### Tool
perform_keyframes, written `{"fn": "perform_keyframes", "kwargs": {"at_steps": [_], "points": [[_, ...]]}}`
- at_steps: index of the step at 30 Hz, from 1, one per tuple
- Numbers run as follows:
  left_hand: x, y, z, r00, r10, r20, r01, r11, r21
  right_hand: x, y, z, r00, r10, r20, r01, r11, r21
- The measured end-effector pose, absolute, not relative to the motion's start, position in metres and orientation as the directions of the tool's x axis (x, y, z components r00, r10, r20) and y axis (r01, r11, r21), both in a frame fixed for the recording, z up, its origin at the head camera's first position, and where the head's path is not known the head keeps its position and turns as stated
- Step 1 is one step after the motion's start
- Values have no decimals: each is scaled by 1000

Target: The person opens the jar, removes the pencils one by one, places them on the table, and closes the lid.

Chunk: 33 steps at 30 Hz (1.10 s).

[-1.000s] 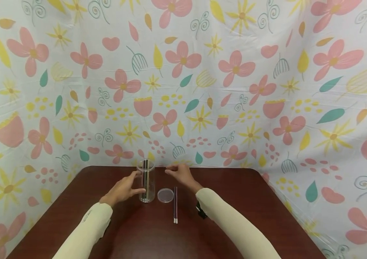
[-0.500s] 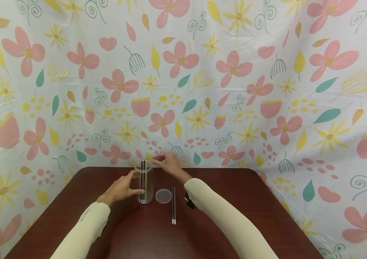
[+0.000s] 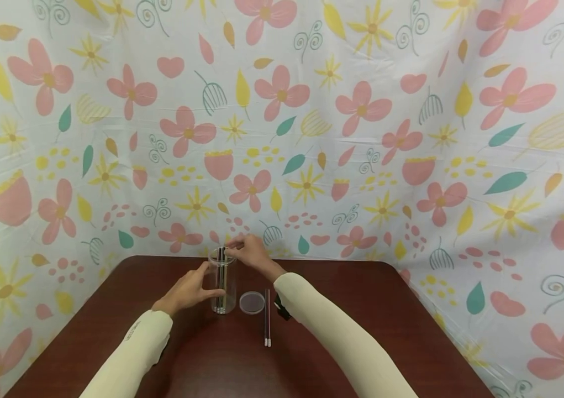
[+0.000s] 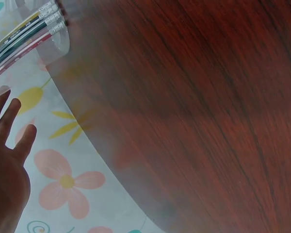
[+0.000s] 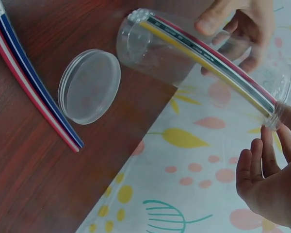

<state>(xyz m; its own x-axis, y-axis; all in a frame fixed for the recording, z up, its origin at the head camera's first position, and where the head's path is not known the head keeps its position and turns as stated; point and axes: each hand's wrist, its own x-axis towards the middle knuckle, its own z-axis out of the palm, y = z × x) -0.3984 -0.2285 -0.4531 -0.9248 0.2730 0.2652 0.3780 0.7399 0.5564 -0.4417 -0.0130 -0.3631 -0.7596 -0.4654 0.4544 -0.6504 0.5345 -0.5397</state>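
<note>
A clear cylindrical jar (image 3: 231,284) stands upright on the table in the head view, its mouth uncovered. Several pencils (image 5: 208,60), with yellow, dark and red barrels, lean inside it, eraser ends down. My left hand (image 3: 185,289) holds the jar's side, thumb in front and fingers behind. At the rim is my right hand (image 3: 252,251), its fingertips reaching the pencils' upper ends; whether they pinch one is hidden. Its other fingers (image 5: 256,160) extend outside the jar in the right wrist view. The jar's eraser ends (image 4: 56,22) show in the left wrist view.
Right of the jar lies a round clear lid (image 3: 252,303). Beside it two pencils (image 3: 268,318), red and blue, lie side by side, white erasers towards me. The dark wooden table (image 3: 222,365) ends at a flowered cloth (image 3: 282,166) behind.
My right hand has moved left from above the table's back edge to the jar's mouth, fingertips now at the pencil ends. My left hand keeps its hold on the jar.
</note>
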Motion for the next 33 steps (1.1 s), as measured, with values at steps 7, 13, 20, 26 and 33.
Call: {"fn": "perform_keyframes", "kwargs": {"at_steps": [7, 13, 20, 26, 33], "points": [[-398, -226, -451, -926, 272, 262, 375, 741, 557, -440, -14, -364, -770, -439, 463, -638, 550, -540], [-396, -225, -451, -923, 277, 266, 382, 731, 566, -437, -14, -365, -757, -431, 491, -652, 537, -535], [-395, -226, -452, -919, 287, 270, 392, 725, 566, -442, -15, -371, -718, -438, 540, -692, 526, -494], [-394, -227, -453, -913, 295, 281, 406, 718, 565, -447, -15, -374, -645, -482, 593, -762, 469, -447], [-394, -226, -453, -916, 288, 279, 400, 717, 571, -446, -15, -373, -639, -509, 576, -766, 483, -424]]}}
